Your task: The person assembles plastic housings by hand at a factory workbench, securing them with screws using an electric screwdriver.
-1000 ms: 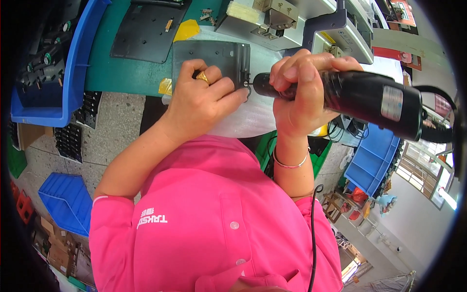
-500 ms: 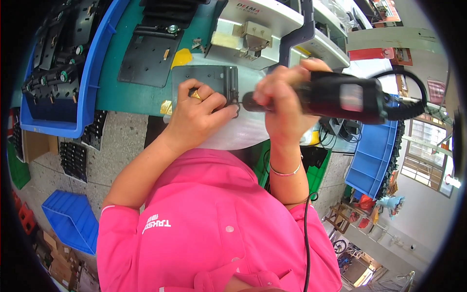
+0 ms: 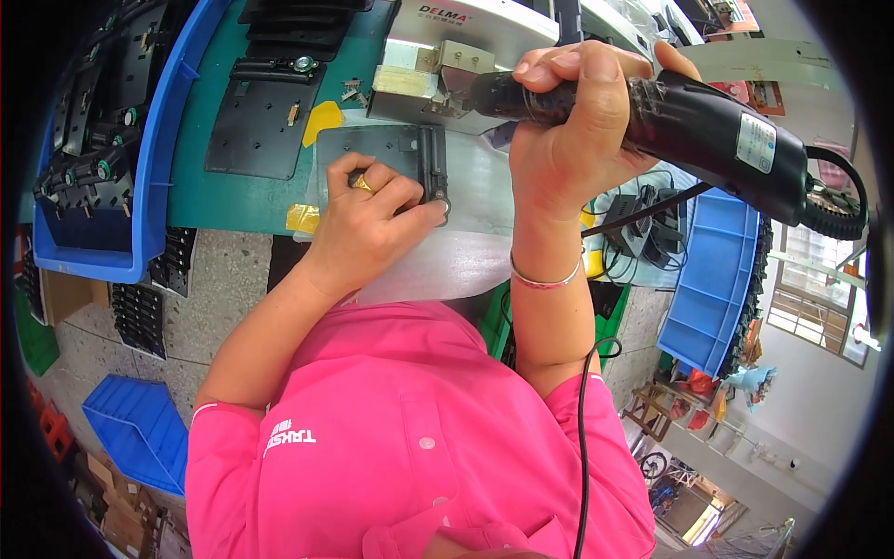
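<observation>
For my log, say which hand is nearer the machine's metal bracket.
Right. The right hand, gripping a black tool, is right of the metal bracket; the left hand is farther, below-left, on the dark panel.

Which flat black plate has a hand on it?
The near plate, under the left hand, on the whitish sheet. The farther plate, on the green tabletop to its left, has no hand on it.

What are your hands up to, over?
Left hand on dark panel, partly covering it. Right hand gripping black corded tool. Tool's tip by silver machine; contact unclear.
</observation>
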Tool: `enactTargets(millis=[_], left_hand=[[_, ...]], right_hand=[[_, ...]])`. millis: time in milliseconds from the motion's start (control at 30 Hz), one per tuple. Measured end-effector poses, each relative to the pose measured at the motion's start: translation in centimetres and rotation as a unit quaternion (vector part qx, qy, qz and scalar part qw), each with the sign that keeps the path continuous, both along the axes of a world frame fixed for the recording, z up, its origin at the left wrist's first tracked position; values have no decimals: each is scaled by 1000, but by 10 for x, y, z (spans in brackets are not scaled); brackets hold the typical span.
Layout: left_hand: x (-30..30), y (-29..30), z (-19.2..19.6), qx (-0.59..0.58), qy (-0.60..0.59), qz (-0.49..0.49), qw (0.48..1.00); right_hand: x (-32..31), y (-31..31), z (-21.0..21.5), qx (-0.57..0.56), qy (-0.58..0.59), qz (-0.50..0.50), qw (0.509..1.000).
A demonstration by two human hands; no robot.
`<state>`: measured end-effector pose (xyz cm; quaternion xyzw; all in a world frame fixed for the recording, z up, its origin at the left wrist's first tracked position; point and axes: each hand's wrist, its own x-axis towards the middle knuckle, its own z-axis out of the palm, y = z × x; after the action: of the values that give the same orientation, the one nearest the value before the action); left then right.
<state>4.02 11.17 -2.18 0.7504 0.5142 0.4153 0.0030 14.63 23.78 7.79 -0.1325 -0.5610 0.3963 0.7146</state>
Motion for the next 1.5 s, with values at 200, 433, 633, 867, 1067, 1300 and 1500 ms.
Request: enactTargets(millis=[200,433,633,867,1067,1300,1500], left_hand=[[-2,0,-1,-15,5,-8,1000],[-4,0,-2,-22,-7,-14,1000],[-3,0,0,-30,-50,-15,998],[-18,-2,7,-40,-66,18,997],[-15,-3,6,-48,-21,-3,999],[-9,-3,-1,-64,12,6,998],[-8,-4,-3,-67,10,7,998]], right_hand=[[-3,6,-2,17,5,17,1000],[-8,2,4,21,-39,21,999],[-24,-8,25,-107,-106,13,989],[23,-28,14,-119,-4,119,986],[43,-62,-13,-127,-40,132,982],[45,-68,-25,-110,-51,104,987],[41,-70,-28,-102,-65,96,988]])
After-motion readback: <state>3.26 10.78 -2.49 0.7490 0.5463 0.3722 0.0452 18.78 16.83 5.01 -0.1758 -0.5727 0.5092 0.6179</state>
